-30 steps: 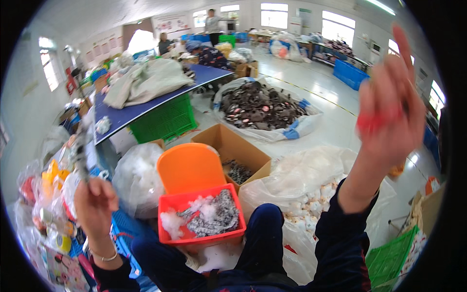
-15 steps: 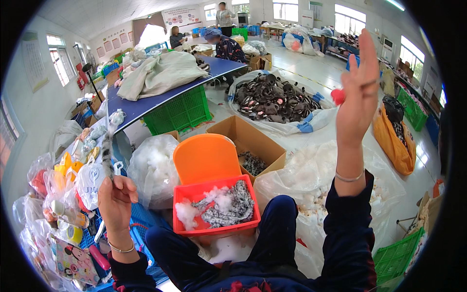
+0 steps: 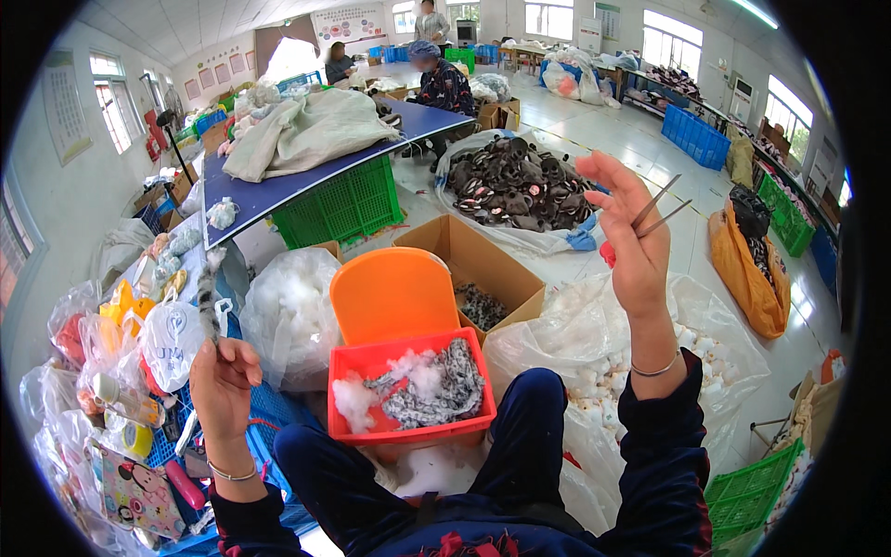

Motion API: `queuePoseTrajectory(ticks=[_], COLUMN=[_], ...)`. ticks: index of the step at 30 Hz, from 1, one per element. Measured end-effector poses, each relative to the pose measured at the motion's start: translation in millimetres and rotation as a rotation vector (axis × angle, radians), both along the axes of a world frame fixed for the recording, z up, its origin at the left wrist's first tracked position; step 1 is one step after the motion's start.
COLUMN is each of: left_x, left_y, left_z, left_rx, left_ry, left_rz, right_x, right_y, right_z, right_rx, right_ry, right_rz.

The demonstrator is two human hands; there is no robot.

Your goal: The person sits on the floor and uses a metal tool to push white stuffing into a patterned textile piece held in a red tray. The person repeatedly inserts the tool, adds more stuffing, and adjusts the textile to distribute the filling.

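Observation:
My left hand (image 3: 225,385) is raised on the left, its fingers pinched around the lower end of a thin, furry grey-and-black striped strip (image 3: 206,302), like a toy tail, which stands upright. On the right my right hand (image 3: 639,255) is lifted with fingers bent around a slim metal tool (image 3: 661,206). Two thin prongs spread apart from it past the hand, and a red part shows at the finger side; its grip is hidden. Before my knees, a red tray (image 3: 408,436) holds white stuffing (image 3: 355,404) and grey mottled plush pieces (image 3: 432,399).
An orange chair back (image 3: 385,297) rises behind the tray. Around it are a cardboard box (image 3: 506,269), a bag of stuffing (image 3: 292,316) and a large clear sack (image 3: 538,343). Bagged items crowd the left side. Dark pieces (image 3: 520,186) lie heaped ahead; other people are further back.
My right hand has come down and to the left, turning so the metal prongs now show. My left hand stays nearly in place with the striped strip.

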State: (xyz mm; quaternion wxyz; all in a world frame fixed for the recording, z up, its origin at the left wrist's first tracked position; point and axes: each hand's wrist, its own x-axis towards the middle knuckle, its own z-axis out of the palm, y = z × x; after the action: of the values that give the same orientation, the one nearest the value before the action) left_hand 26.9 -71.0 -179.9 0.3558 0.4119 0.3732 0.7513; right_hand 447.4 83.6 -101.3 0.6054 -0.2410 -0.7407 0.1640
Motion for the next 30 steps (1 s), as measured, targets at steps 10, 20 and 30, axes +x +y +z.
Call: queuePoseTrajectory(ticks=[10, 20, 30], left_x=[4, -10, -17], left_y=[-4, -8, -12], left_z=[-1, -10, -32], left_rx=[-0.017, -0.017, -0.056], left_ry=[0.002, -0.022, -0.070], left_rz=[0.007, 0.031, 0.040], right_x=[29, 19, 9], right_y=[-81, -75, -45], right_z=[93, 100, 40], right_rx=[0.154, 0.171, -0.002], right_ry=[-0.147, -0.157, 0.068], right_rz=[1.090, 1.180, 0.903])
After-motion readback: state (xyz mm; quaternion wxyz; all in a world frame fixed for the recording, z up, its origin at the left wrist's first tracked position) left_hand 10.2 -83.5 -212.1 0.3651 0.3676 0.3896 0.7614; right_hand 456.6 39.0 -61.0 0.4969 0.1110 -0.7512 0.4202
